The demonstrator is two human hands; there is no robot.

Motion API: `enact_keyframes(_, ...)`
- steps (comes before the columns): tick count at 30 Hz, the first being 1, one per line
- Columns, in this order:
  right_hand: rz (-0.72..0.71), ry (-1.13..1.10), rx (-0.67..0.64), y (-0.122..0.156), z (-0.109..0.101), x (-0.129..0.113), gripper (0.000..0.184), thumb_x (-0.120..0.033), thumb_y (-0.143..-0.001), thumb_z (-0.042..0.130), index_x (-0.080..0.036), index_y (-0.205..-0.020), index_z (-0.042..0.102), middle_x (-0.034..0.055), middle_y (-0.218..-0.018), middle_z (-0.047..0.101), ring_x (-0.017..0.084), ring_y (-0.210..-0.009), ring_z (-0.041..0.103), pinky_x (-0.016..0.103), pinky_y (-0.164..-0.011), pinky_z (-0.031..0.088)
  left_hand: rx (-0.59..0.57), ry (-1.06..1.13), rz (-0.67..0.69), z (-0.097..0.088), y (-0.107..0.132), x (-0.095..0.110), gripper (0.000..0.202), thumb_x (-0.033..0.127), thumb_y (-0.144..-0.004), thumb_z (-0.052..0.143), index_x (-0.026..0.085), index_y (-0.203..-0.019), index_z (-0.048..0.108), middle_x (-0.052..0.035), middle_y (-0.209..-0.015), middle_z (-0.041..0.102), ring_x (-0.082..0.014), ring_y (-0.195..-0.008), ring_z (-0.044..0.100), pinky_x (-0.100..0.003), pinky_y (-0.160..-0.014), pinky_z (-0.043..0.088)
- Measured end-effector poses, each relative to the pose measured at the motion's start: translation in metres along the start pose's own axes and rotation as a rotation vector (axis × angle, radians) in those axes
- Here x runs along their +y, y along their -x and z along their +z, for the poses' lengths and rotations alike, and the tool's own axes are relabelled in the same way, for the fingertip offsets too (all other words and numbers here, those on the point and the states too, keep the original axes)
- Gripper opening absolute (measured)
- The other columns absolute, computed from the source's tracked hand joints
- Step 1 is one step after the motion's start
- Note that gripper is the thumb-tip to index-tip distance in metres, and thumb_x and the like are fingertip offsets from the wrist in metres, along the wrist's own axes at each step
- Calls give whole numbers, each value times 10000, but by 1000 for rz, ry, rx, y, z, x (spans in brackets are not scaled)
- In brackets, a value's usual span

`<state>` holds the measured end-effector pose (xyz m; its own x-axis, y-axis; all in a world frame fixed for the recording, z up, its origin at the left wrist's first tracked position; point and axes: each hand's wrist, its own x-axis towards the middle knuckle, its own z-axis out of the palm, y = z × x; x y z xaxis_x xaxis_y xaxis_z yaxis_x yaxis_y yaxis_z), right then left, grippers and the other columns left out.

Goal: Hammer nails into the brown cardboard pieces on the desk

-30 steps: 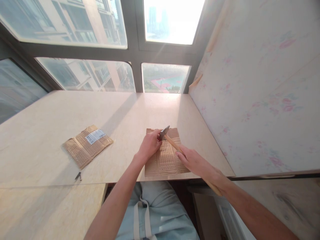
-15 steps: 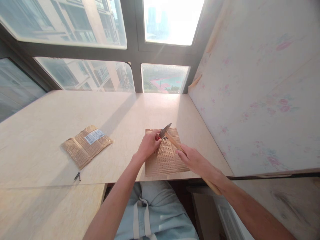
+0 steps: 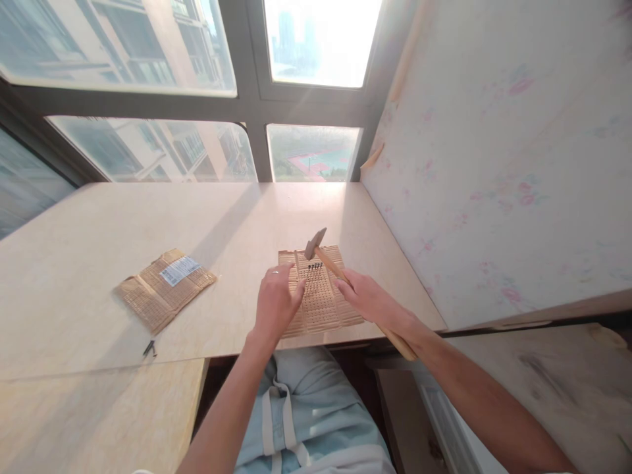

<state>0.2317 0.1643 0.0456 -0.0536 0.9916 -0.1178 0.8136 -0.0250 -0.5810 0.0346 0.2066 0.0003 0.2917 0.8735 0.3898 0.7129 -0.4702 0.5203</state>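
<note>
My right hand (image 3: pixel 368 299) grips the wooden handle of a small hammer (image 3: pixel 326 258). Its metal head is raised just above a perforated cardboard sheet (image 3: pixel 320 299) lying near the table's front edge. A short row of dark nails (image 3: pixel 313 266) stands in the upper part of the sheet, under the hammer head. My left hand (image 3: pixel 275 301) rests on the sheet's left side with fingers loosely curled. It is a little way back from the nails, and I cannot make out anything in it.
A second piece of cardboard (image 3: pixel 165 288) with a white label lies at the left of the pale wooden table (image 3: pixel 148 224). Two loose dark nails (image 3: pixel 149 347) lie near the front edge. A flowered wall panel (image 3: pixel 494 164) closes the right side; windows stand behind.
My left hand has drawn back from the nails towards me. The hammer head has lifted a little higher and now hangs clear above the row of nails.
</note>
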Motion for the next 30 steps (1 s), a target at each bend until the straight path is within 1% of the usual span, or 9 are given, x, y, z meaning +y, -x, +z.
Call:
enact_keyframes(2, 1, -24, 7, -1, 0, -2, 236, -327, -955, 391, -197, -800, 512, 14, -683, 589, 149, -618, 521, 257, -567, 308, -10, -35, 65, -4, 26, 16, 419, 356, -887, 564, 158, -1253, 509, -185, -1260, 587, -329, -1230, 501, -522, -1036, 406)
enact_keyframes(5, -39, -61, 25, -4, 0, -3, 230, -324, -955, 383, -201, -809, 513, 36, -736, 623, 157, -652, 542, 261, -583, 327, -152, -61, 257, -1, 57, 32, 563, 471, -818, 644, 200, -1289, 498, -168, -1388, 510, -359, -1365, 365, -567, -1108, 315)
enact_keyframes(6, -55, -64, 33, -6, 1, -3, 230, -324, -954, 382, -202, -809, 512, 43, -754, 631, 161, -666, 547, 264, -591, 332, -193, -83, 299, 2, 63, 34, 574, 473, -801, 665, 205, -1284, 509, -166, -1407, 495, -365, -1381, 341, -578, -1114, 300)
enact_keyframes(8, -74, -66, 48, -9, 2, -4, 222, -319, -950, 385, -200, -806, 505, 50, -776, 638, 163, -683, 549, 266, -600, 337, -247, -144, 335, 9, 68, 31, 505, 402, -814, 672, 205, -1258, 536, -161, -1418, 490, -358, -1382, 347, -583, -1115, 295)
enact_keyframes(11, -66, -80, 72, -13, 2, -8, 207, -314, -943, 397, -195, -802, 490, 32, -733, 613, 152, -651, 531, 259, -581, 330, -264, -222, 346, 16, 62, 19, 354, 273, -860, 624, 192, -1201, 575, -148, -1397, 518, -326, -1351, 407, -564, -1112, 312)
enact_keyframes(14, -53, -152, 77, -15, 1, -13, 210, -323, -947, 397, -193, -804, 479, -3, -667, 565, 128, -584, 509, 235, -531, 326, -241, -238, 368, 16, 52, 10, 307, 276, -887, 585, 181, -1179, 588, -150, -1388, 527, -314, -1351, 411, -557, -1114, 311)
enact_keyframes(19, -17, -271, 50, -20, -4, -15, 218, -338, -959, 380, -200, -804, 448, -56, -556, 465, 81, -400, 443, 195, -385, 294, -226, -206, 397, 13, 41, 6, 305, 329, -922, 522, 182, -1181, 585, -137, -1354, 560, -298, -1336, 433, -541, -1102, 323)
enact_keyframes(24, -32, -329, 28, -24, -1, -7, 208, -344, -964, 382, -210, -816, 440, -73, -549, 449, 64, -305, 414, 186, -288, 288, -236, -180, 380, 12, 30, 6, 312, 352, -912, 533, 176, -1164, 589, -139, -1320, 584, -292, -1303, 470, -531, -1085, 340)
enact_keyframes(30, -17, -386, 47, -27, 2, 0, 249, -377, -957, 406, -218, -766, 410, -75, -551, 449, 59, -277, 402, 184, -246, 300, -212, -149, 362, 5, 25, 6, 478, 419, -853, 614, 159, -1250, 557, -169, -1317, 581, -316, -1286, 483, -554, -1087, 332)
